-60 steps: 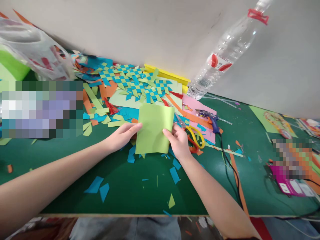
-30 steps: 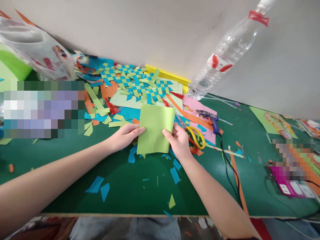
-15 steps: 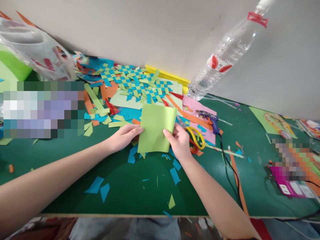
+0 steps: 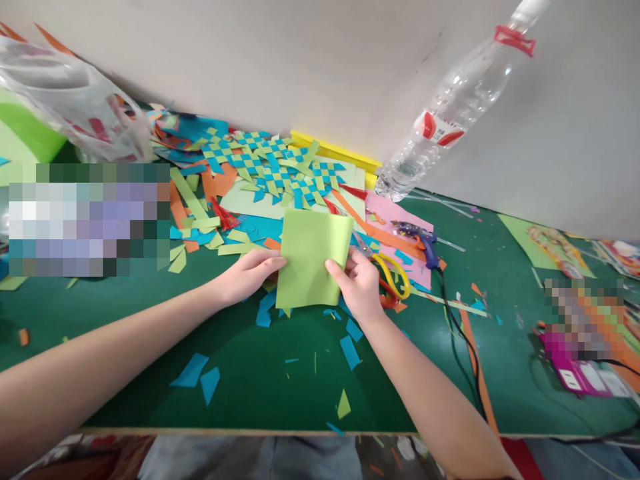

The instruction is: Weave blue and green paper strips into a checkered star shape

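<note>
A light green sheet of paper (image 4: 310,257), bent over along its right side, is held up above the table between both hands. My left hand (image 4: 253,270) pinches its left edge, thumb in front and the other fingers mostly hidden behind. On the right edge, my right hand (image 4: 361,280) grips the bent part with its thumb on the front face. Just right of that hand lie scissors with yellow and orange handles (image 4: 397,275), their blades partly behind the paper. Blue paper scraps (image 4: 350,352) are scattered on the green table below.
Woven blue and green paper pieces (image 4: 275,173) pile up at the back. A glue gun (image 4: 423,240) with a black cord rests on pink paper (image 4: 385,213). A plastic bottle (image 4: 443,120) leans against the wall (image 4: 280,60). A plastic bag (image 4: 95,107) stands back left.
The bent right side of the green paper has shifted very slightly left. Both hands keep their grip in nearly the same place.
</note>
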The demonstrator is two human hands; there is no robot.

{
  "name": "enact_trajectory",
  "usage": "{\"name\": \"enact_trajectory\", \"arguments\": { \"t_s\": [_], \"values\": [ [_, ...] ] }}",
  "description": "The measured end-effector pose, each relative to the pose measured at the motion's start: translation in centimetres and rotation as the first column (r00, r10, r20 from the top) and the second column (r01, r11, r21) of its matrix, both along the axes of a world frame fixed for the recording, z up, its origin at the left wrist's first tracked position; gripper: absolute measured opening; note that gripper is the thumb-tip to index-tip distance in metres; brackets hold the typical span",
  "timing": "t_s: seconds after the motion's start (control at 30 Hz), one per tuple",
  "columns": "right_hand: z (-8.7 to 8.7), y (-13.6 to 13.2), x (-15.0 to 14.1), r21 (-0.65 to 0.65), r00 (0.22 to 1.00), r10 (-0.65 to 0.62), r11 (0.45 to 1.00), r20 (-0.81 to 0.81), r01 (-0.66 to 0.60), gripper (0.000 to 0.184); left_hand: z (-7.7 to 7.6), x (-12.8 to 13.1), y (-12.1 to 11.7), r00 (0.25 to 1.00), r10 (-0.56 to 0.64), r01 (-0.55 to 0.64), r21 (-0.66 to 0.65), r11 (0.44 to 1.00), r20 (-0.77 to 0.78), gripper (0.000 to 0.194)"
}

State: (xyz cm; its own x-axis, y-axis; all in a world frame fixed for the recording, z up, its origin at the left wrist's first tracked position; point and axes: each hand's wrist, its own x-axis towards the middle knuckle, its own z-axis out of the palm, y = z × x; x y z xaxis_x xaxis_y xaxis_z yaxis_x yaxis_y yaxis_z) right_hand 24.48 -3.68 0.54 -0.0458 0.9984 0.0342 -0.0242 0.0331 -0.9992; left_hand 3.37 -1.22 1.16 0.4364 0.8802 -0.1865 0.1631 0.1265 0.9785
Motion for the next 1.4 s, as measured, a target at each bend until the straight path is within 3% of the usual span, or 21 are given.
{"name": "enact_trajectory", "arguments": {
  "t_s": [0.27,0.43,0.57,0.73,0.9,1.07,1.4],
  "values": [
    [0.02,-0.04,0.07,0.023,1.000,-0.011,1.000,-0.023,0.011,0.036,0.04,0.03,-0.02,0.996,-0.035,0.038,-0.037,0.999,0.077,0.032],
    [0.28,-0.57,-0.26,0.057,1.000,-0.023,0.998,-0.005,0.023,0.032,0.13,0.06,0.02,0.991,-0.119,0.120,-0.009,0.993,0.061,0.032],
    [0.31,-0.75,-0.49,0.084,1.000,-0.024,0.996,-0.007,0.025,0.030,0.27,0.10,-0.04,0.988,-0.123,0.130,0.073,0.989,-0.088,0.038],
    [-0.07,-0.48,-0.49,0.078,0.999,-0.023,0.997,-0.024,0.025,0.031,0.46,0.09,-0.09,0.946,-0.027,0.114,0.256,0.960,-0.322,0.043],
    [-0.33,-0.37,-0.47,0.053,0.999,0.004,0.999,-0.049,-0.001,0.030,0.17,0.18,0.17,0.905,0.083,0.089,0.375,0.923,-0.418,0.044],
    [-0.26,-0.43,-0.38,0.006,1.000,0.016,1.000,-0.009,-0.016,0.030,0.07,0.37,0.11,0.895,0.155,0.008,0.362,0.932,-0.417,0.044],
    [0.40,-0.56,-0.22,-0.070,0.988,0.025,0.997,0.152,-0.014,0.033,0.57,0.35,0.06,0.940,0.118,-0.038,0.245,0.969,-0.320,0.044]
  ]
}}
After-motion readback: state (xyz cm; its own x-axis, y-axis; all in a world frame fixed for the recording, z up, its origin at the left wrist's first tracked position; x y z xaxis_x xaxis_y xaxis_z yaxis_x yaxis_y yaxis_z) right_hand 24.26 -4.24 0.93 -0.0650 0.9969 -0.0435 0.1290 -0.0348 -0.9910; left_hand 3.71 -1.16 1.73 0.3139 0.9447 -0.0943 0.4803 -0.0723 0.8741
